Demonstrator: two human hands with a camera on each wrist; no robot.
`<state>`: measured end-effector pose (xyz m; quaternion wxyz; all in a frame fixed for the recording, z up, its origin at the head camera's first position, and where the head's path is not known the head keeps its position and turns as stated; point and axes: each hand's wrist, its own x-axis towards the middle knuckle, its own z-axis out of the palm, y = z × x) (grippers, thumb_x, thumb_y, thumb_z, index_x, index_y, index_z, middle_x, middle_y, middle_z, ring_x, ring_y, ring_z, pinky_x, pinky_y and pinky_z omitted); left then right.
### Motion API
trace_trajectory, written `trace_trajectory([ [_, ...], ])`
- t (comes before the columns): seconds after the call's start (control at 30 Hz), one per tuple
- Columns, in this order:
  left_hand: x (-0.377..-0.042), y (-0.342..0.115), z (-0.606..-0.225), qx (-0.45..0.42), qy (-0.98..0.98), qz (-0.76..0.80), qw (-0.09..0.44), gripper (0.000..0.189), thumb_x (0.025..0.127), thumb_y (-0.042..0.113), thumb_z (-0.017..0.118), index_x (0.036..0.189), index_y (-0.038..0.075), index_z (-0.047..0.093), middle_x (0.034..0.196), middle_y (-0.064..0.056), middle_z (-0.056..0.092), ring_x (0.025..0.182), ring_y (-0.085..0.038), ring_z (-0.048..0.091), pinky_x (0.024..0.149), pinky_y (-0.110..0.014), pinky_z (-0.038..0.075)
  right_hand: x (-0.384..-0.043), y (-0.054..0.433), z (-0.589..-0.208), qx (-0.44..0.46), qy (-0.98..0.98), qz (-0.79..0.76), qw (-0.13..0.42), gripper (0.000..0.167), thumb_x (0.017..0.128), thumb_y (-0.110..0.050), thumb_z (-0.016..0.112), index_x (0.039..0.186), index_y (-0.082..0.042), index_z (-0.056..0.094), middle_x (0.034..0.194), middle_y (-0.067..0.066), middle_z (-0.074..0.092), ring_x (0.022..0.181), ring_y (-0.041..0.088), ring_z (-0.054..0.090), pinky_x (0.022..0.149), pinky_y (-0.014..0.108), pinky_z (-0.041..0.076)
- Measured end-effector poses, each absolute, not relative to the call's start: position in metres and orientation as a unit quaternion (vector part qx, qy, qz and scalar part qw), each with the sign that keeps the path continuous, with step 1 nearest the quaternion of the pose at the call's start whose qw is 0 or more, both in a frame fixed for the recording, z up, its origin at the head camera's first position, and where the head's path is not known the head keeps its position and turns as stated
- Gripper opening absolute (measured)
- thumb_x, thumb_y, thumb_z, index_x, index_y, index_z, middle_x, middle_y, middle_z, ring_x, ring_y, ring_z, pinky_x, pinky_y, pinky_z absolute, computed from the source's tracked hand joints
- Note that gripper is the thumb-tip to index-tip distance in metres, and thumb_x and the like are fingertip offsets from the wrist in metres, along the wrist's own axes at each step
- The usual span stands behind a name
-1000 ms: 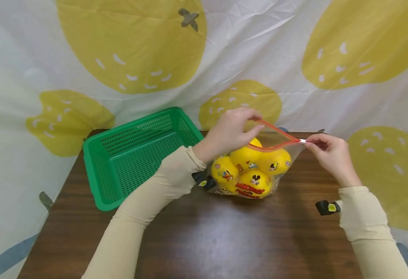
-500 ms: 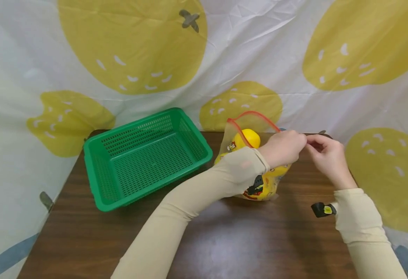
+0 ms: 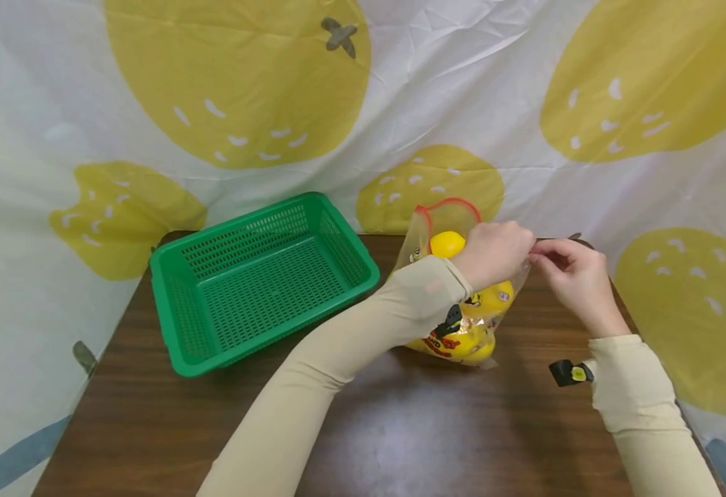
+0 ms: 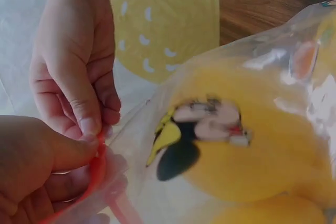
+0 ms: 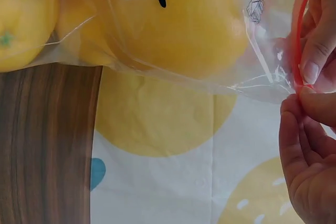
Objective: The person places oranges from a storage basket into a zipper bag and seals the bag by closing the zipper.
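A clear zip bag (image 3: 408, 252) with printed cartoon characters and red lettering stands on the table. Inside are several round yellow fruits (image 3: 447, 244); one shows a green stem mark in the right wrist view. The red zip edge (image 5: 300, 30) gapes on the bag's left side. My left hand (image 3: 495, 254) reaches across the bag and pinches the zip edge near its right end. Right beside it, my right hand (image 3: 577, 279) pinches the corner of that edge, as the left wrist view shows. My fingers hide the white slider seen earlier at this corner.
A green plastic basket (image 3: 263, 346) with perforated walls stands on the left of the dark wooden table (image 3: 363, 442). A white cloth (image 3: 313, 155) with yellow fruit prints hangs behind the table.
My left hand has let go of the bag mouth's left part and moved right to the zip corner beside my right hand. My right hand and the corner have shifted slightly left.
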<state>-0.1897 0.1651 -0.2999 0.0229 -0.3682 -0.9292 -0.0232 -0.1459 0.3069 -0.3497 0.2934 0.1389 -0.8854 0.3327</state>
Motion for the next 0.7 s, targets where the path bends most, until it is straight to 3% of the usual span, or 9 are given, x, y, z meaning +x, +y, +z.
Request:
trace_trajectory([
  [0.27, -0.191, 0.162, -0.296, -0.393, -0.919, -0.027, 0.018, 0.022, 0.092, 0.035, 0.046, 0.098, 0.024, 0.065, 0.090, 0.009, 0.061, 0.075, -0.006, 0.054, 0.061, -0.026, 0.048, -0.144, 0.304, -0.345, 0.142, -0.874, 0.339, 0.317, 0.011, 0.071, 0.011, 0.069, 0.081, 0.008, 0.067, 0.081, -0.038, 0.048, 0.067, -0.016, 0.047, 0.062, 0.001, 0.039],
  [0.47, -0.194, 0.160, -0.296, -0.403, -0.915, -0.029, 0.012, 0.030, 0.093, 0.041, 0.044, 0.109, 0.026, 0.064, 0.100, 0.008, 0.063, 0.079, -0.005, 0.056, 0.062, -0.023, 0.050, -0.142, 0.300, -0.343, 0.145, -0.871, 0.340, 0.324, 0.012, 0.069, 0.011, 0.071, 0.080, 0.007, 0.068, 0.080, -0.036, 0.050, 0.066, -0.015, 0.047, 0.062, 0.002, 0.039],
  [0.53, -0.194, 0.160, -0.294, -0.398, -0.917, -0.032, -0.002, 0.029, 0.094, 0.039, 0.044, 0.111, 0.026, 0.063, 0.102, 0.008, 0.063, 0.079, -0.005, 0.056, 0.061, -0.023, 0.051, -0.142, 0.298, -0.342, 0.146, -0.871, 0.338, 0.325, 0.012, 0.069, 0.011, 0.071, 0.080, 0.006, 0.068, 0.079, -0.028, 0.056, 0.066, -0.015, 0.047, 0.062, 0.002, 0.039],
  [0.7, -0.195, 0.155, -0.289, -0.394, -0.918, -0.033, -0.032, 0.024, 0.093, 0.034, 0.048, 0.110, 0.024, 0.063, 0.101, 0.007, 0.062, 0.079, -0.006, 0.055, 0.061, -0.023, 0.050, -0.139, 0.294, -0.340, 0.152, -0.875, 0.332, 0.318, 0.010, 0.071, 0.011, 0.069, 0.080, 0.007, 0.067, 0.076, 0.012, 0.066, 0.067, -0.014, 0.048, 0.062, 0.003, 0.039],
])
